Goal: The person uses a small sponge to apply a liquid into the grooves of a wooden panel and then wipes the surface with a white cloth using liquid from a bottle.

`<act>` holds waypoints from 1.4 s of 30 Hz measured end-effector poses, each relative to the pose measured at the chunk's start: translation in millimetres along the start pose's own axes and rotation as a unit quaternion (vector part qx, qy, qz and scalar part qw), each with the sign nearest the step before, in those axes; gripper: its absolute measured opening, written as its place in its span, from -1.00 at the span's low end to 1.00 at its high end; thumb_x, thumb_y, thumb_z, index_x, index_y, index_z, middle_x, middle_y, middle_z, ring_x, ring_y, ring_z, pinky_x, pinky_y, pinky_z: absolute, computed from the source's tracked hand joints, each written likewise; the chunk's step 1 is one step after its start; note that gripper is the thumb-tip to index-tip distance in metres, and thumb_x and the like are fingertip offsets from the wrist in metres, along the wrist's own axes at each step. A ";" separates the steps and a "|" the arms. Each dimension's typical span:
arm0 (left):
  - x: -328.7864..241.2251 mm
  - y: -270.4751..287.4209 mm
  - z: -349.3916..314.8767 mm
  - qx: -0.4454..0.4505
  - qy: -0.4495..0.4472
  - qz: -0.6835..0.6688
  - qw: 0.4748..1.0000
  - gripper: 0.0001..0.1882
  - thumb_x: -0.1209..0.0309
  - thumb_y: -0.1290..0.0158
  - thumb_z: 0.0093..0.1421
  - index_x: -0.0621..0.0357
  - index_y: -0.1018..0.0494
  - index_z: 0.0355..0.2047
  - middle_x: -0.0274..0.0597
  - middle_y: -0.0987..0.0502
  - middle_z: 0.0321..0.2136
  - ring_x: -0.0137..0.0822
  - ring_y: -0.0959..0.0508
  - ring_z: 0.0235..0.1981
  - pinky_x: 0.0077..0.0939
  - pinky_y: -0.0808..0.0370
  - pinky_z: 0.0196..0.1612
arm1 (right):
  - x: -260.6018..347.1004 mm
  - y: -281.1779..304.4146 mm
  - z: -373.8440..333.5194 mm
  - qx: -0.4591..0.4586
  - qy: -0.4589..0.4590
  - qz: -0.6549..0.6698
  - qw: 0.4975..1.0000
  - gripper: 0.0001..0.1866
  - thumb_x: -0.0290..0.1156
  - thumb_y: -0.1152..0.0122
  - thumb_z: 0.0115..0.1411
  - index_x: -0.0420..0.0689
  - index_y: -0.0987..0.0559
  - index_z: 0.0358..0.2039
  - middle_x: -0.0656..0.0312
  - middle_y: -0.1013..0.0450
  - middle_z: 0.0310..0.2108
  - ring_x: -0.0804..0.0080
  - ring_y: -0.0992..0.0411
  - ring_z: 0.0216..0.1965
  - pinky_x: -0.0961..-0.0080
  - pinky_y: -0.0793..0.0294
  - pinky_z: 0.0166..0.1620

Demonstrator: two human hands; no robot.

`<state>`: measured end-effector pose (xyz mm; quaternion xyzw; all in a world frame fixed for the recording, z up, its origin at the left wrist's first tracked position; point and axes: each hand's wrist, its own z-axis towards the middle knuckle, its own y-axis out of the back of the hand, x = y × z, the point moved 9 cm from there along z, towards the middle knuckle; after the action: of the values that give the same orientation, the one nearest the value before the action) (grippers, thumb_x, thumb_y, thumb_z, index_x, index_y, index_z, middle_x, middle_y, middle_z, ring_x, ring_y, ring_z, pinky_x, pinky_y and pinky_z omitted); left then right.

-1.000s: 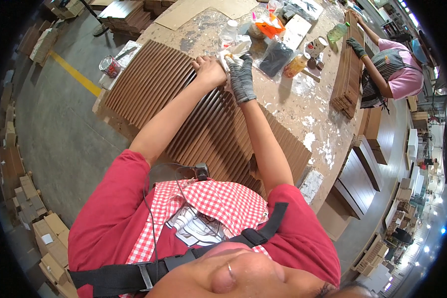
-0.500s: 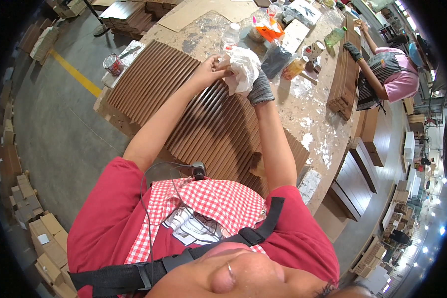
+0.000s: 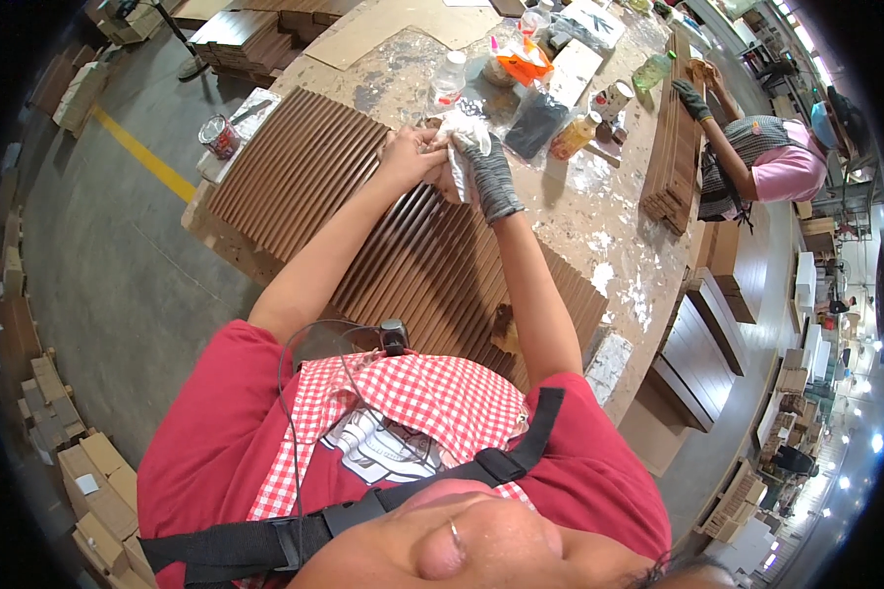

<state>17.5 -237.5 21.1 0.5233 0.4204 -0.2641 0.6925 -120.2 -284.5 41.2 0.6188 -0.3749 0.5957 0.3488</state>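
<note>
Head view: left hand [image 3: 410, 157], bare, pinching edge of white cloth [image 3: 462, 133]; right hand [image 3: 483, 169] (grey glove) closing around same cloth, both hovering over ribbed brown panel [image 3: 363, 216] lying on bench [image 3: 599, 206]. Plastic bottle [image 3: 448, 79] standing just beyond hands; co-worker [image 3: 766, 162] working at far right

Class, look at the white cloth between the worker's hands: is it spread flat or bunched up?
Bunched up. The white cloth sits crumpled in folds between the bare left hand and gloved right hand, above the ribbed brown panels.
</note>
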 end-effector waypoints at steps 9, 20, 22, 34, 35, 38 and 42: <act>18.6 18.7 -44.3 -0.028 0.103 0.127 0.986 -0.27 0.11 -0.23 0.09 0.04 -0.27 0.22 0.06 -0.24 0.10 0.04 -0.17 0.19 -0.02 -0.07 0.28 | -3.9 44.3 -10.6 -0.117 -0.036 0.114 0.986 -0.61 -0.25 -0.18 0.29 -0.16 -0.47 0.05 0.21 -0.48 -0.08 0.46 -0.47 -0.11 0.53 -0.52 -0.07; 34.6 -1.5 -59.5 -0.090 0.247 -0.048 0.964 -0.22 -0.20 0.32 0.34 -0.03 0.12 0.39 0.01 0.11 0.36 0.10 0.12 0.37 0.01 0.19 0.39 | -40.1 -48.1 -47.8 -0.095 -0.012 0.060 0.994 -0.21 -0.39 -0.46 0.06 -0.26 -0.14 0.16 0.01 -0.39 -0.02 0.22 -0.41 -0.02 0.42 -0.49 -0.01; 22.3 2.2 -59.6 -0.044 0.214 -0.008 0.976 -0.17 -0.19 0.32 0.34 0.03 0.23 0.41 0.04 0.25 0.41 0.06 0.21 0.41 0.01 0.27 0.41 | -36.3 -54.4 -46.6 -0.075 0.008 0.104 0.992 -0.20 -0.36 -0.46 0.06 -0.27 -0.14 0.17 0.00 -0.38 -0.01 0.22 -0.40 0.00 0.40 -0.47 0.02; 25.5 23.5 -66.7 -0.092 0.214 0.059 0.971 -0.12 -0.06 0.10 0.30 0.30 0.11 0.37 0.14 0.04 0.37 0.13 0.06 0.38 0.05 0.13 0.38 | -10.2 -64.1 -46.1 -0.125 0.028 0.080 0.988 -0.59 -0.41 -0.31 0.21 -0.29 -0.44 0.01 0.12 -0.52 -0.15 0.43 -0.47 -0.17 0.49 -0.49 -0.12; 25.2 24.5 -68.3 -0.074 0.196 0.109 0.972 -0.13 -0.02 0.06 0.28 0.31 0.11 0.37 0.16 0.03 0.37 0.15 0.07 0.38 0.05 0.12 0.37 | -11.4 -65.3 -43.9 -0.097 -0.001 0.130 0.987 -0.60 -0.36 -0.28 0.25 -0.29 -0.45 0.01 0.14 -0.52 -0.16 0.46 -0.48 -0.22 0.53 -0.51 -0.19; 42.8 29.6 -73.4 -0.040 0.188 0.127 0.973 -0.17 0.12 0.03 0.26 0.32 0.10 0.37 0.17 0.01 0.35 0.17 0.04 0.37 0.05 0.10 0.37 | 6.4 -59.9 -46.3 -0.109 0.011 0.132 0.985 -0.59 -0.25 -0.24 0.28 -0.28 -0.46 -0.01 0.17 -0.53 -0.27 0.51 -0.47 -0.35 0.53 -0.53 -0.34; 108.8 38.2 -79.0 -0.108 0.268 -0.122 0.950 -0.24 -0.02 0.22 0.32 0.21 0.00 0.37 0.12 -0.04 0.33 0.12 0.02 0.34 0.02 0.03 0.35 | 21.5 -85.1 -63.5 -0.044 0.006 0.112 0.993 -0.46 -0.23 -0.25 0.24 -0.25 -0.30 0.10 -0.03 -0.45 -0.10 0.36 -0.51 -0.24 0.57 -0.63 -0.33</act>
<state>79.3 -142.6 -60.9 0.4421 0.6770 -0.1494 0.5691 -75.3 -189.3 67.0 0.5529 -0.4659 0.6178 0.3092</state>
